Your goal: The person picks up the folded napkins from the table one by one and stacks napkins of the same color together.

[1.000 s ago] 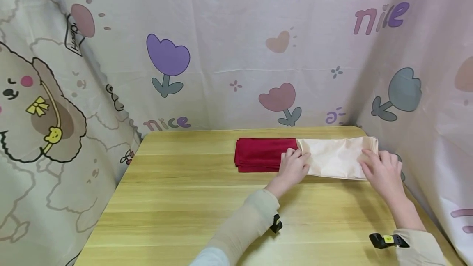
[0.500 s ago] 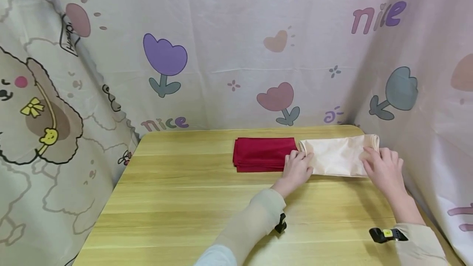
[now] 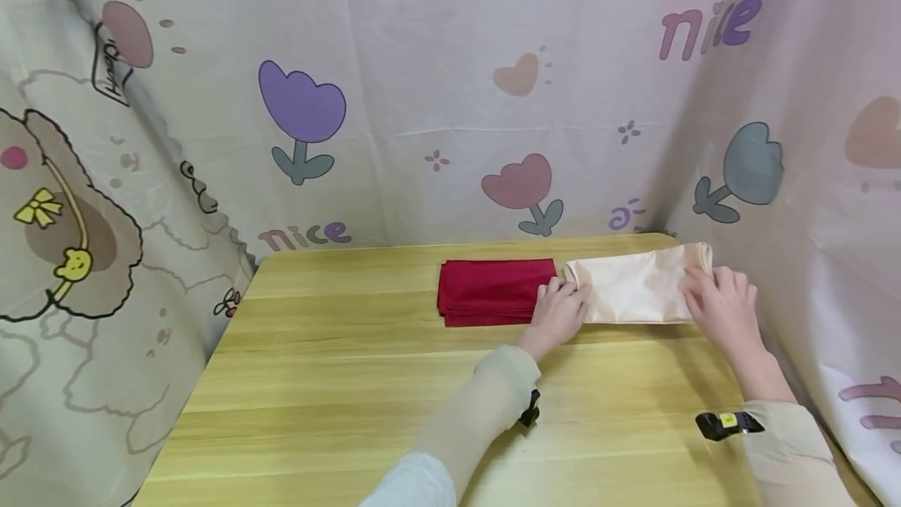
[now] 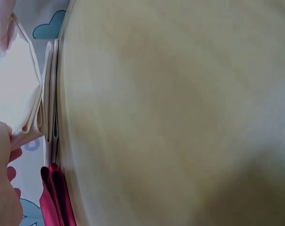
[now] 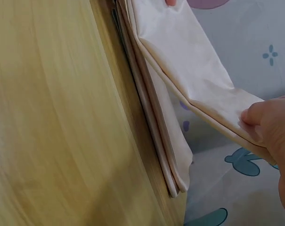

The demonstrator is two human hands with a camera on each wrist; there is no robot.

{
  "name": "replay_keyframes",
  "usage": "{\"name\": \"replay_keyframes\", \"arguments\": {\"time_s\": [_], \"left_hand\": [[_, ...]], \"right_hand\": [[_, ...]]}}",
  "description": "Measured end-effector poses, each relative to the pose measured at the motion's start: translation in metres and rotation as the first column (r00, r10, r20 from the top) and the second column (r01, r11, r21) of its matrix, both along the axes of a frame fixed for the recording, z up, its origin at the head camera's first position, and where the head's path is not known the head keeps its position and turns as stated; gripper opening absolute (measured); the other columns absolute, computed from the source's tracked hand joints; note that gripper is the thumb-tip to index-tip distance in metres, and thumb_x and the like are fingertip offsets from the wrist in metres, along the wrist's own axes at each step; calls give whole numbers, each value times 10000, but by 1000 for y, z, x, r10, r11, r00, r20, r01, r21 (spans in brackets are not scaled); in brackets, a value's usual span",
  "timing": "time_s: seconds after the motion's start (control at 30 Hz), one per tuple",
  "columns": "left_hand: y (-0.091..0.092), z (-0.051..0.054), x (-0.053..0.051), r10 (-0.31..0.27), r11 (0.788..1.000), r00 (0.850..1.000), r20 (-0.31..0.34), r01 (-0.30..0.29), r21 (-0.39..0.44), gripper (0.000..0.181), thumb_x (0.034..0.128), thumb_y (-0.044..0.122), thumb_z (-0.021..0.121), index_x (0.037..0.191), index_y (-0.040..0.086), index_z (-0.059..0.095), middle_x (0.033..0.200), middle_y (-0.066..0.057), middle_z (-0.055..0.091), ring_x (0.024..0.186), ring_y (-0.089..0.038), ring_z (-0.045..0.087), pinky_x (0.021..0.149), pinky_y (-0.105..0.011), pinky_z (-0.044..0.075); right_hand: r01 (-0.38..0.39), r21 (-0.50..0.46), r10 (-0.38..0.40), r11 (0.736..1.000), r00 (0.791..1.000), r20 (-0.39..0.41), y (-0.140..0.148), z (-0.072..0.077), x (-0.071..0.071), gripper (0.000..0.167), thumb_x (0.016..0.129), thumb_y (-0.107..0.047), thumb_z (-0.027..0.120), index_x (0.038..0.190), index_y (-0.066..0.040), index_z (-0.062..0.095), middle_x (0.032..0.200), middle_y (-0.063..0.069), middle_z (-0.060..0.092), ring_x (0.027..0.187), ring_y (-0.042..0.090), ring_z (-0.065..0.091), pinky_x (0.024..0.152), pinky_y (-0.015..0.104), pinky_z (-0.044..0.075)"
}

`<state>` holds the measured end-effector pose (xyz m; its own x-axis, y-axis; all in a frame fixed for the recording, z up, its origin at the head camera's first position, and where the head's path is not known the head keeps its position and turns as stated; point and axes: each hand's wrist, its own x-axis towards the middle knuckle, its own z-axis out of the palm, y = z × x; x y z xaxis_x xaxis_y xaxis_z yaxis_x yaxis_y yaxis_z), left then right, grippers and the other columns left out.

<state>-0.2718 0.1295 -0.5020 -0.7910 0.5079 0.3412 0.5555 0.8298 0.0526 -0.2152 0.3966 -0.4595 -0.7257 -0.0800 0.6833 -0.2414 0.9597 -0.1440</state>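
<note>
A folded cream satin cloth (image 3: 637, 288) hangs between my hands, just to the right of a folded red cloth (image 3: 496, 288). My left hand (image 3: 561, 310) pinches its left end, close to the red cloth. With thumb and fingers my right hand (image 3: 725, 307) grips the right end. Below the held cloth, both wrist views show more cream folds (image 5: 163, 122) lying on the table; whether they join the held piece I cannot tell. In the left wrist view the layered end of the held cloth (image 4: 15, 89) stands apart from those lower folds.
The wooden table (image 3: 338, 382) spreads to the left and in front of the cloths. A patterned curtain (image 3: 415, 178) hangs right behind the table's back edge and along both sides.
The held cream cloth has risen and shifted slightly back, its right end higher. A small gap has opened between it and the red cloth. The head view has also shifted a little.
</note>
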Motion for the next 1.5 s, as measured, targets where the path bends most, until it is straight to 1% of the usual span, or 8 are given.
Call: {"name": "replay_keyframes", "arguments": {"time_s": [0.1, 0.27, 0.47, 0.7, 0.97, 1.13, 1.4, 1.5], "left_hand": [[0, 1, -7, -20, 1000, 1000, -14, 20, -24, 354, 1023, 385, 446, 1365, 376, 537, 1202, 159, 630, 1127, -125, 456, 822, -271, 338], [1, 2, -15, -36, 998, 999, 16, 37, -51, 359, 1038, 382, 414, 1379, 386, 527, 1238, 175, 619, 1171, -126, 443, 852, -284, 338], [0, 5, -21, -28, 998, 999, 37, 30, -59, 345, 1028, 403, 435, 1356, 403, 543, 1251, 192, 619, 1177, -115, 446, 857, -286, 343], [0, 5, -29, -10, 998, 996, 89, 16, -63, 349, 1017, 409, 464, 1357, 416, 540, 1286, 196, 611, 1211, -101, 435, 879, -296, 333], [0, 1, -35, -18, 996, 993, 116, 27, -80, 362, 1013, 416, 470, 1369, 403, 534, 1322, 180, 596, 1240, -121, 430, 903, -317, 336], [1, -2, -37, 7, 996, 989, 147, 5, -87, 368, 1010, 424, 474, 1373, 412, 529, 1347, 181, 578, 1269, -129, 409, 914, -318, 336], [6, -4, -37, 40, 994, 980, 194, -19, -110, 395, 1013, 416, 469, 1408, 404, 493, 1401, 184, 537, 1296, -143, 374, 943, -332, 332], [7, -6, -36, 58, 993, 977, 204, -34, -116, 399, 1010, 415, 479, 1408, 407, 491, 1406, 198, 528, 1301, -139, 366, 947, -335, 329]], "right_hand": [[6, 10, -6, 1000, 1000, 13, 4, 0, -8, 416, 766, -30, 715, 1167, -17, 608, 965, 261, 483, 942, 509, 406, 696, 598, 281], [28, 37, -30, 999, 998, 53, 9, -1, -18, 412, 788, -32, 711, 1186, -17, 602, 963, 253, 476, 954, 498, 401, 703, 581, 285], [32, 52, -37, 998, 995, 96, 10, 1, -28, 406, 809, -37, 697, 1199, -13, 588, 993, 258, 472, 976, 487, 393, 726, 573, 294], [17, 57, -23, 998, 994, 107, 12, -2, -38, 397, 802, -24, 699, 1184, -20, 590, 984, 257, 467, 980, 488, 392, 729, 577, 302], [14, 36, -19, 999, 988, 152, 15, -6, -42, 375, 821, -35, 684, 1185, -18, 595, 993, 260, 474, 1002, 484, 392, 764, 586, 295], [15, 41, -22, 999, 985, 172, 16, -10, -45, 368, 834, -49, 672, 1192, -19, 594, 1011, 260, 474, 1008, 482, 394, 773, 592, 294], [9, 39, -14, 999, 992, 125, 18, -23, -50, 363, 814, -40, 680, 1169, -14, 610, 996, 254, 494, 969, 476, 414, 729, 587, 305], [14, 44, -20, 999, 991, 132, 18, -26, -50, 376, 812, -39, 690, 1177, -12, 603, 1009, 257, 494, 975, 474, 415, 730, 586, 310]]}}
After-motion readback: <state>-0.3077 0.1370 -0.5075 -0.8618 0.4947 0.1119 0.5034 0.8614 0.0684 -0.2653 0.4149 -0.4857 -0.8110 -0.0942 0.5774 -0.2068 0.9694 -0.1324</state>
